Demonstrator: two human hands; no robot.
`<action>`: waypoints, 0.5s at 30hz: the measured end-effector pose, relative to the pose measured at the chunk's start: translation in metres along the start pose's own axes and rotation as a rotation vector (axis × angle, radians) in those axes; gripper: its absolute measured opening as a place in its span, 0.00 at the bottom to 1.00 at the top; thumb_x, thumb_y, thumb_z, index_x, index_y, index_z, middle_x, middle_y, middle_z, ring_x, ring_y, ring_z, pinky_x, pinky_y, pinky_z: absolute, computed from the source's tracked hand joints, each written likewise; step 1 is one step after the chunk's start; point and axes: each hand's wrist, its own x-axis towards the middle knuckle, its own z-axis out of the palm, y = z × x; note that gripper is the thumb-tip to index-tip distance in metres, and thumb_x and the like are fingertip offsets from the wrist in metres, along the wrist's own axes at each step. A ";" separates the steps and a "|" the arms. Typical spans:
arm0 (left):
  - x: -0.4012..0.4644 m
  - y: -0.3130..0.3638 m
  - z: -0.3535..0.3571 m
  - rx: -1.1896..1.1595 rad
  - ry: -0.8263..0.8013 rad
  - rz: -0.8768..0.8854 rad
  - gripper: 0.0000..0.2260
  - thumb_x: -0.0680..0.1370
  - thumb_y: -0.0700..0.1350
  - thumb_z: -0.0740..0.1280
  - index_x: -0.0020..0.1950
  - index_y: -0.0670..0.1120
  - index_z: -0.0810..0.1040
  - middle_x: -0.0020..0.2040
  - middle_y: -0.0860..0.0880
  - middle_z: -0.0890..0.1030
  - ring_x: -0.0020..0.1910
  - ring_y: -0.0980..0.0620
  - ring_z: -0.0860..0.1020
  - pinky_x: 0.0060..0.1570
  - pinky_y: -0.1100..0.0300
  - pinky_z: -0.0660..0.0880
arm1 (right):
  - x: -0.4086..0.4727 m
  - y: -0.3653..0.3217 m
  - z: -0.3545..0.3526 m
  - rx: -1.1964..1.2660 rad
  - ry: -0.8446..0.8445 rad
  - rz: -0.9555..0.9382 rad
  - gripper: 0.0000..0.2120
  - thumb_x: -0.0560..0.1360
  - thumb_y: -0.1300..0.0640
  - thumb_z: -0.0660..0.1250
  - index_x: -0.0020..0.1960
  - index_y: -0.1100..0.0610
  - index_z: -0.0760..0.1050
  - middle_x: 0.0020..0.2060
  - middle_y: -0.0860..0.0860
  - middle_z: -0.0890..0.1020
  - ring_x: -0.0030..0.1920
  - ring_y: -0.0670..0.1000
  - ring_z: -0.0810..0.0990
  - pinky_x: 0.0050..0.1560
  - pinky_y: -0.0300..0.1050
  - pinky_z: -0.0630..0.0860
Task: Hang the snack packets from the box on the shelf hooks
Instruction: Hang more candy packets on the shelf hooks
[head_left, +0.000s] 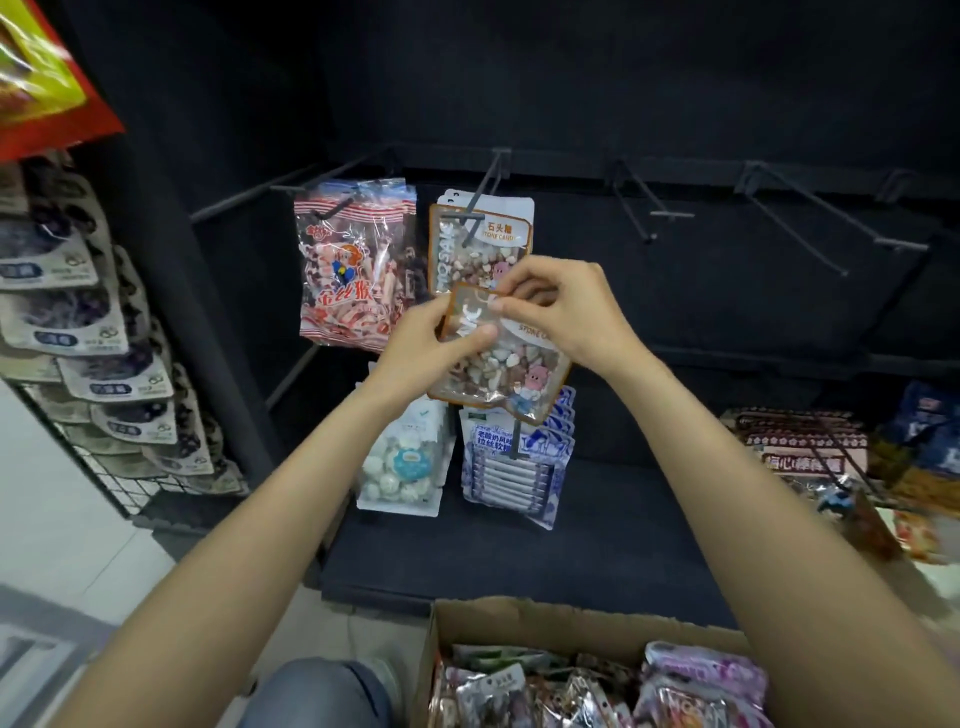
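At mid-frame, the left hand (415, 348) grips the left edge of a stone candy packet (511, 364), thumb across its front; the right hand (566, 306) pinches its top edge. Above hang matching packets (485, 234) on a hook (480, 195). At bottom right sits the box (467, 623).

The cardboard box (545, 623) runs off the bottom edge, its packets only partly seen. The hands (519, 317) cover the top of the stone candy packet (514, 364), hiding its hang hole. Bags at the far right (924, 457) are blurred and cut off; the red packet (41, 78) top left is smeared, unreadable
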 end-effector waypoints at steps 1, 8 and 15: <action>-0.002 0.002 -0.002 -0.060 0.036 -0.012 0.09 0.76 0.44 0.70 0.55 0.49 0.78 0.47 0.50 0.84 0.47 0.53 0.83 0.49 0.57 0.79 | -0.005 0.000 -0.001 0.029 0.024 0.018 0.05 0.70 0.55 0.75 0.43 0.53 0.80 0.38 0.48 0.83 0.40 0.44 0.81 0.45 0.40 0.79; -0.008 -0.004 -0.005 -0.316 0.173 -0.162 0.06 0.77 0.44 0.69 0.54 0.48 0.79 0.50 0.47 0.84 0.48 0.48 0.83 0.49 0.49 0.80 | -0.033 0.011 0.010 0.375 0.133 0.238 0.02 0.74 0.59 0.70 0.46 0.54 0.79 0.43 0.50 0.84 0.43 0.44 0.83 0.40 0.36 0.76; 0.016 0.001 -0.015 -0.306 0.352 -0.106 0.03 0.77 0.46 0.68 0.48 0.48 0.77 0.44 0.52 0.82 0.39 0.59 0.81 0.39 0.65 0.78 | 0.001 0.000 0.026 0.302 0.303 0.306 0.08 0.77 0.54 0.66 0.44 0.57 0.80 0.43 0.57 0.84 0.48 0.59 0.83 0.51 0.60 0.79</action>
